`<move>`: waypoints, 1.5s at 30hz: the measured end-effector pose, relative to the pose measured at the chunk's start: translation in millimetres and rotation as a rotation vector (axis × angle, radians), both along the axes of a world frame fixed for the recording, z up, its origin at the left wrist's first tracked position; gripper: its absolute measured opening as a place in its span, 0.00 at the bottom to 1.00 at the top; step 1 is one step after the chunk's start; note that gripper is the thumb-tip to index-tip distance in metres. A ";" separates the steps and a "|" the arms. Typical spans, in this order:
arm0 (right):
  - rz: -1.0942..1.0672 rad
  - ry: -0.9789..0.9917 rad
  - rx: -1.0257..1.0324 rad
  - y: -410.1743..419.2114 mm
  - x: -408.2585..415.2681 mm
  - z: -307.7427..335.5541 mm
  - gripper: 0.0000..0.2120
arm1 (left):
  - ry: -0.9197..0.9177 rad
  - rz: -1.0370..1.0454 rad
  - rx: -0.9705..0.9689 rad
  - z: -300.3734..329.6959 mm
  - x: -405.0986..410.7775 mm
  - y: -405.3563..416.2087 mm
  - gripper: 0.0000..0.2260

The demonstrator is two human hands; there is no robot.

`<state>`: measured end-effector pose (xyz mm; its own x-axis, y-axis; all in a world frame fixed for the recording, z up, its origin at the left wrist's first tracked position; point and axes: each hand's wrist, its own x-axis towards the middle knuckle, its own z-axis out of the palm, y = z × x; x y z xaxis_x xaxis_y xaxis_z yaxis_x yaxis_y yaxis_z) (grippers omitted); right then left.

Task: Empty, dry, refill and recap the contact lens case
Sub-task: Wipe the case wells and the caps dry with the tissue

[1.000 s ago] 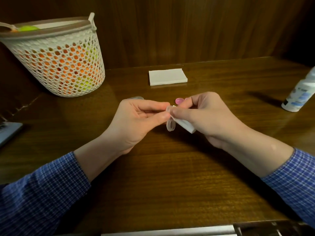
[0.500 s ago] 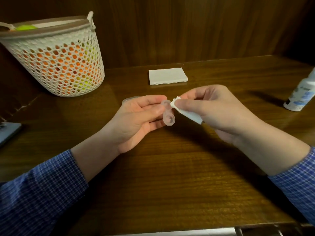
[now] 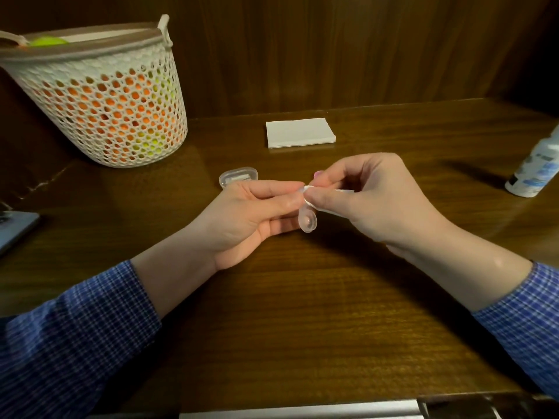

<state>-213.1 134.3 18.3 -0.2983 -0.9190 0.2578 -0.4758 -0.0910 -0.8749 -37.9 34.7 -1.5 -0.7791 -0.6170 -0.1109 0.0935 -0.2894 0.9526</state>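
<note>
The left hand (image 3: 251,216) pinches a clear contact lens case (image 3: 307,220) between thumb and forefinger above the middle of a dark wooden table (image 3: 302,313). One round well of the case hangs free just below the fingertips, its open side towards the camera. The right hand (image 3: 372,204), its fingers curled, pinches a small folded white tissue (image 3: 325,204) and presses its tip against the upper part of the case, which the fingers hide.

Just beyond the left hand, at 11 o'clock from the case, a small clear plastic lid or box (image 3: 239,176) lies on the table. Farther off at 12 o'clock lies a flat stack of white tissues (image 3: 299,132). At 10 o'clock, at the back left, stands a white perforated basket (image 3: 99,95) holding orange and yellow-green balls. At 3 o'clock, at the right edge, stands a white bottle (image 3: 537,170) with a blue label; its writing is too blurred to read. At 9 o'clock the corner of a grey flat device (image 3: 15,228) shows at the left edge. Both forearms wear blue checked sleeves (image 3: 75,334).
</note>
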 end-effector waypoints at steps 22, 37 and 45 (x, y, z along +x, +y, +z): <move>0.031 -0.128 0.106 -4.2 -6.9 4.7 0.06 | 0.016 -0.038 -0.038 -1.9 -1.7 1.7 0.17; 0.068 -0.159 0.198 -6.8 -9.0 -0.7 0.05 | -0.018 0.042 -0.051 -2.8 -2.2 5.5 0.19; -0.149 0.127 0.094 -10.0 7.5 -5.4 0.08 | -0.021 0.114 -0.099 -5.2 -4.3 8.7 0.13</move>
